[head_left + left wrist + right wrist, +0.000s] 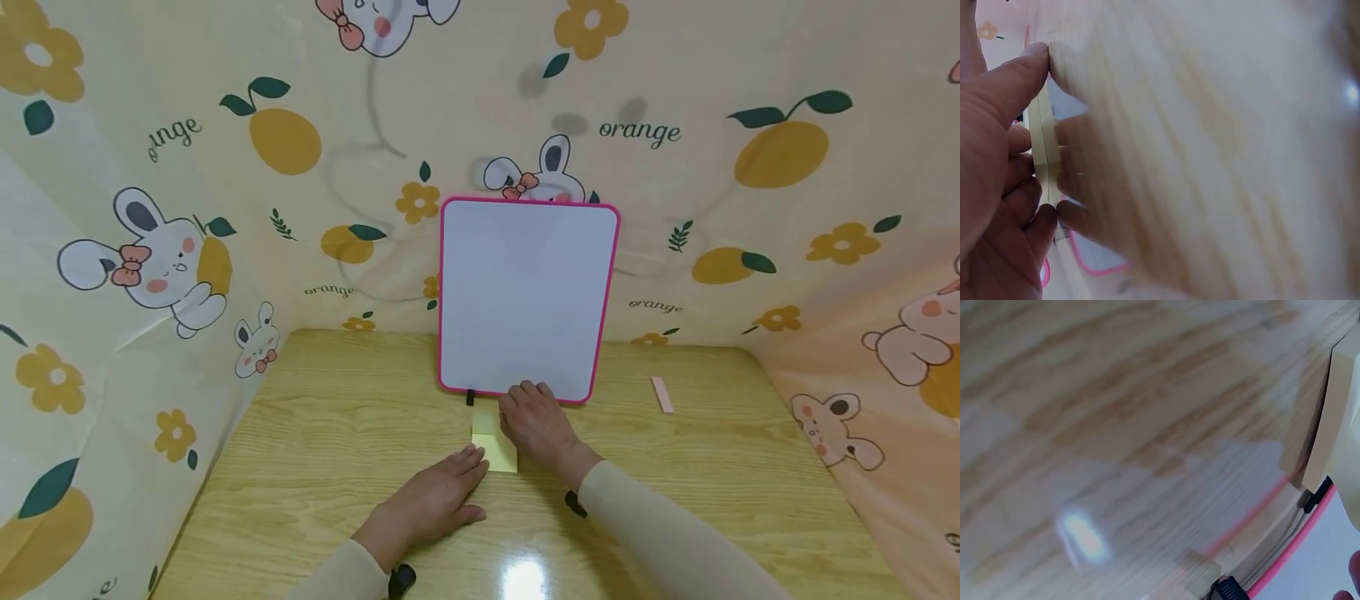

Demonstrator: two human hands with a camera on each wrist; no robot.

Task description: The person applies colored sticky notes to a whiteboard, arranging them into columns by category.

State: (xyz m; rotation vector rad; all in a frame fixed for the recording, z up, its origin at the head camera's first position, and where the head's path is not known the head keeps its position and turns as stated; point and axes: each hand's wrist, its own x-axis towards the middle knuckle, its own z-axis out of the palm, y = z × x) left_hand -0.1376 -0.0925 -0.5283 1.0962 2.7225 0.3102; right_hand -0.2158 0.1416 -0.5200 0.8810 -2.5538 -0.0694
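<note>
Two hands work at one sheet of yellow paper (497, 454), which lies on the bench (337, 433) midway between its left and right edges, below the lower edge of one white board (525, 292) with a pink rim. The paper bears one crosswise crease. Left hand (435, 500): grip wide, the fingers extended with their tips on the paper's left side and the thumb apart. Right hand (538, 425): fingers bent over the paper's far right part; whether this grip pinches it cannot be told. The board stands near the bench's far edge; two black pieces (1229, 588) show along its base in the right wrist view. One pink strip (662, 395) lies toward the bench's far right corner. The bench top is glossy, pale wood grain with one bright reflection near the front. Cream cloth (675, 50) printed with rabbits, oranges and flowers encloses the far edge and both sides.
</note>
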